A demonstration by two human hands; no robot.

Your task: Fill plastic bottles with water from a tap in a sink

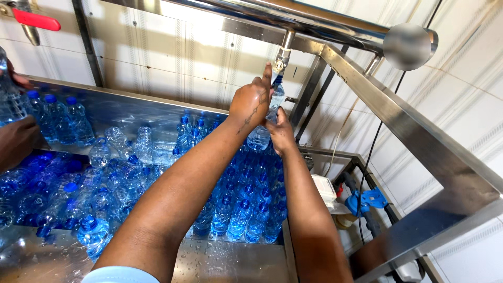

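Both arms stretch up and forward. The left hand (250, 99) reaches to the filling tap (281, 62), index finger raised against it; whether it grips is unclear. The right hand (280, 133) grasps a clear plastic bottle (267, 123) held under that tap. Below, blue-capped bottles (238, 209) crowd the wet steel trough (230, 262). Another person's hand (15, 141) shows at far left.

Bright daylight from upper left. Strong glare on the white tiled wall (173, 47) and the round polished steel pipe cap (407, 46). Wide-angle bending at edges; focus sharp throughout.
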